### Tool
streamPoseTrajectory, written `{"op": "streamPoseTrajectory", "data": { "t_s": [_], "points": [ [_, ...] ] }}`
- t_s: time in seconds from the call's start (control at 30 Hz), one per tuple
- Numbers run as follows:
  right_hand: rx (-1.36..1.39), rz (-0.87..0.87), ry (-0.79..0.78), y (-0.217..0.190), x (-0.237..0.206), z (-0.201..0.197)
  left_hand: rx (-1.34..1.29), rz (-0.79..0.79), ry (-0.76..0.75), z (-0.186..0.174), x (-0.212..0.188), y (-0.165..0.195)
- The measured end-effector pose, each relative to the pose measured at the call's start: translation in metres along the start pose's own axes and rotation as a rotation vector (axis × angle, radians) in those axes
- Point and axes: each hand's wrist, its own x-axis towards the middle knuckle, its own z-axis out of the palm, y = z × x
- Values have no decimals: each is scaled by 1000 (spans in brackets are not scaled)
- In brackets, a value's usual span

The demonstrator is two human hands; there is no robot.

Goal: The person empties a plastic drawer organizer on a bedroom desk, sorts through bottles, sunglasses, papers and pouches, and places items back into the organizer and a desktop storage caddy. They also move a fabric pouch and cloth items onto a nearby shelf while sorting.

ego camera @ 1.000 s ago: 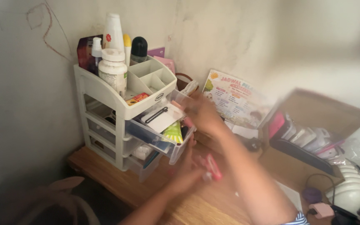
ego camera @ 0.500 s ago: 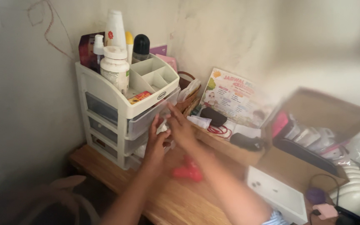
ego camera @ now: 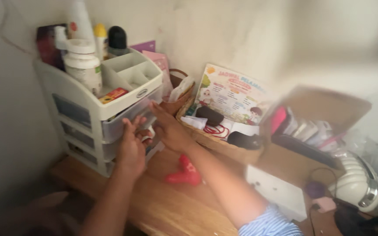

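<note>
Both your hands meet at the white drawer organizer (ego camera: 106, 105): left hand (ego camera: 132, 142) flat, fingers spread on a drawer front; right hand (ego camera: 169, 129) open beside it. Red toy (ego camera: 182, 172) lies on bench (ego camera: 167, 205).

Smooth white plastic drawers (ego camera: 97, 109); matt wood table (ego camera: 171, 205); woven wicker basket (ego camera: 224, 146); glossy paper chart (ego camera: 232, 94); brown cardboard box (ego camera: 329, 109).

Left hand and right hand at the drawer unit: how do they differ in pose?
The left hand is raised with fingers spread against the front of the white drawer unit; the right hand reaches in from the right with fingers extended toward the same drawers. The left hand sits lower, the right hand higher. Neither visibly holds anything.
</note>
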Motion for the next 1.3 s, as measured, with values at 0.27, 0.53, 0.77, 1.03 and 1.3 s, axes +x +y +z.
{"op": "streamPoseTrajectory", "data": {
  "t_s": [0.27,0.53,0.77,1.03,1.3],
  "points": [
    [-22,72,73,43,-18,-29,95,23,86,6,-4,3],
    [-500,761,107,167,-116,-145,-32,28,175,17,-16,-1],
    [-622,961,23,166,-91,-130,506,112,169,5,-19,-55],
    [-497,383,140,167,-52,-83,1338,700,-359,36,-84,-78],
    [125,636,57,195,-63,-79,1360,765,-495,60,-97,-55]
  ]
}}
